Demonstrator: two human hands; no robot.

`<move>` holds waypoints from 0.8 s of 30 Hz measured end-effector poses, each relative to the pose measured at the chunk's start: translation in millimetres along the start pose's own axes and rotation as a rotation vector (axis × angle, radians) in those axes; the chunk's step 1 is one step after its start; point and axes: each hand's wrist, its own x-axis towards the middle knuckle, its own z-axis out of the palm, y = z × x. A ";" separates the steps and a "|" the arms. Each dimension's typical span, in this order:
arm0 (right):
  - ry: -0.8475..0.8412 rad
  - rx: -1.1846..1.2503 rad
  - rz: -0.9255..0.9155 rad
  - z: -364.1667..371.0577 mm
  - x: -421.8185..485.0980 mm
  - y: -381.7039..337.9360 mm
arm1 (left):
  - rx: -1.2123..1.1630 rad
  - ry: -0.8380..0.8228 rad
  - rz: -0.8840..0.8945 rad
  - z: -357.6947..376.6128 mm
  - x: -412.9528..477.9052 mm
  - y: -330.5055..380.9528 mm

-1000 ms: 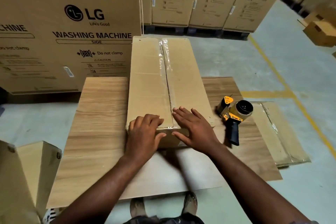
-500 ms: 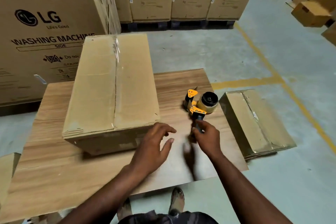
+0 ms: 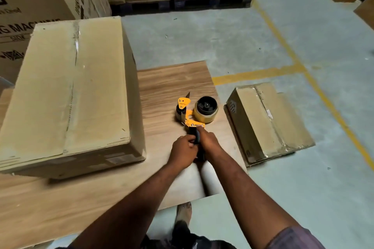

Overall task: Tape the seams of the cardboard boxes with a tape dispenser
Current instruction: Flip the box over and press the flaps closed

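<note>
Gripping tape dispenser (image 3: 190,119) near table edge (image 3: 211,87)

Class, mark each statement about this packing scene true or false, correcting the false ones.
1. Both the left hand and the right hand hold the black handle of the yellow tape dispenser. True.
2. The dispenser lies on top of the large cardboard box. False: it rests on the wooden board beside that box.
3. Clear tape runs along the large box's top seam. True.
4. The smaller taped cardboard box stands on the wooden board. False: it lies off the board, at floor level to its right.
</note>
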 end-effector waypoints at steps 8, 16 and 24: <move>-0.195 0.206 0.151 -1.8 -0.5 28.1 | -0.644 0.088 -0.452 -21.2 9.6 -29.8; -0.275 0.315 0.224 13.2 -3.9 29.0 | -0.881 0.030 -0.595 -41.8 40.8 -6.1; -0.129 0.224 -0.071 -6.3 -26.6 2.2 | -1.191 0.044 -0.560 -59.6 34.8 36.4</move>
